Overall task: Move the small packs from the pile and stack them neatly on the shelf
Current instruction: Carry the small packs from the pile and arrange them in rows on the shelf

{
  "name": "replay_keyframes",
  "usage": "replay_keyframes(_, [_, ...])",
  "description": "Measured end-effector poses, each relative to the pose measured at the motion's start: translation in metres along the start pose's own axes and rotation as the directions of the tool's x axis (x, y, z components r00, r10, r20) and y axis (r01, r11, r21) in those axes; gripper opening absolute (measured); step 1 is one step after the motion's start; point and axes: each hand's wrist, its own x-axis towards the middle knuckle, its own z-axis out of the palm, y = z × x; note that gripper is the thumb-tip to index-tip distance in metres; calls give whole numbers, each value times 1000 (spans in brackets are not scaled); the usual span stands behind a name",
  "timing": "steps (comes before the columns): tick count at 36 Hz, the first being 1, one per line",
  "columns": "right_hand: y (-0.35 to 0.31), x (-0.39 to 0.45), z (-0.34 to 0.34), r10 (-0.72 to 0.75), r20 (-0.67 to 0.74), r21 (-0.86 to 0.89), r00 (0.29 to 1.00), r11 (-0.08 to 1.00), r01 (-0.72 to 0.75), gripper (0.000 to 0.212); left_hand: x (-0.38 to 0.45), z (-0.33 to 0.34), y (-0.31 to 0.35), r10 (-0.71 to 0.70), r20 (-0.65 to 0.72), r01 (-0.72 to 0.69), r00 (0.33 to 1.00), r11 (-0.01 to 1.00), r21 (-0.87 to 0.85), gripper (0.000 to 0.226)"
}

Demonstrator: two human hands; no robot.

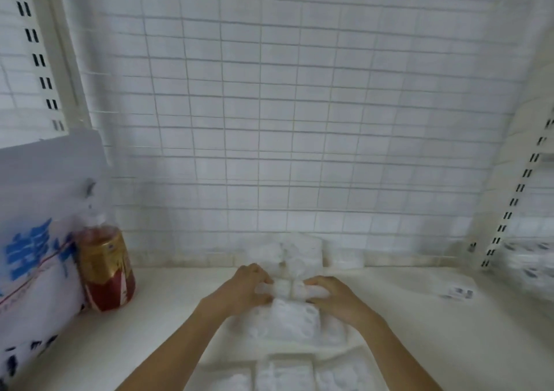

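Large bag [36, 240], far left: blue characters printed on white, too blurred to read.
Can [105, 266], beside the bag: red and gold, its print smeared, no brand legible.
Small label [458, 293], right on the shelf [419, 315]: dark marks, unreadable.
Packs [530, 266], far right: dark printed patches, illegible.
Readable text: none.

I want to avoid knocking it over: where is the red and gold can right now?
In the head view the can stands upright at the left of the shelf, against the blue-printed white bag, well left of both hands.
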Motion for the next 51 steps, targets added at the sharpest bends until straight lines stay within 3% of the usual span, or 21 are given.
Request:
replay_keyframes(7, [-12, -17, 17, 45, -27, 18, 999, 999, -44, 51, -15, -1, -17, 107, -3, -107, 994, 994, -3, 40])
replay_keyframes(12, [-16, -22, 25, 73, -57, 26, 996, 997, -71, 44, -19, -16, -16, 109, 89, -110, 990, 994, 4, 41])
replay_keyframes(17, [-27, -28, 22, 101, -72, -6, 992, 995, -102, 41, -16, -22, -11, 97, 205, -111, 974, 992, 56, 57])
replay_keyframes(20, [-26, -30, 18, 68, -116, -13, 991, 998, -69, 35, -15, -21, -10, 105, 200, -122, 974, 990, 76, 63])
replay_keyframes(23, [-19, -32, 12, 65, -151, 34, 986, 998, -60, 22, -16, -21, -12, 94, 138, -92, 986, 996, -20, 65])
replay_keyframes(25, [-15, -34, 7, 53, -187, 49, 981, 998, -45, 13, -19, -22, -13, 79, 103, -58, 992, 980, -190, 54])
replay_keyframes(28, [-14, -34, 4, 69, -235, 69, 970, 996, -54, 34, -19, -18, -14, 52, 55, -35, 997, 958, -285, 25])
replay_keyframes(33, [-15, -30, 3, 177, -275, -18, 945, 982, -189, 55, -18, -15, -7, 24, -35, -35, 999, 930, -366, 20])
replay_keyframes(36, [-21, -30, 2, 195, -269, -87, 943, 970, -226, 61, -18, -12, -7, 5, -48, -22, 999, 939, -342, 28])
replay_keyframes(38, [-21, -29, 2, 200, -254, -105, 946, 967, -232, 65, -18, -11, -10, -3, -39, -6, 999, 971, -240, 46])
replay_keyframes(40, [-18, -26, 4, 148, -200, -135, 968, 975, -177, 55, -17, -10, -12, -11, -10, 10, 1000, 990, -143, 65])
replay_keyframes(43, [-22, -29, 4, 127, -140, 154, 982, 982, -105, 51, -18, -7, -13, -25, 32, 26, 999, 998, -56, 77])
replay_keyframes(45, [-26, -32, 4, 91, -96, 201, 991, 977, -70, 45, -19, -5, -13, -38, 58, 39, 998, 999, -6, 79])
replay_keyframes(48, [-27, -30, 6, 90, -96, 107, 991, 991, -80, 33, -22, -3, -12, -60, 51, 59, 997, 998, 25, 78])
replay_keyframes(51, [-32, -22, 11, 130, -208, -60, 969, 988, -145, 38, -25, -2, -13, -60, 35, 59, 998, 998, 17, 73])
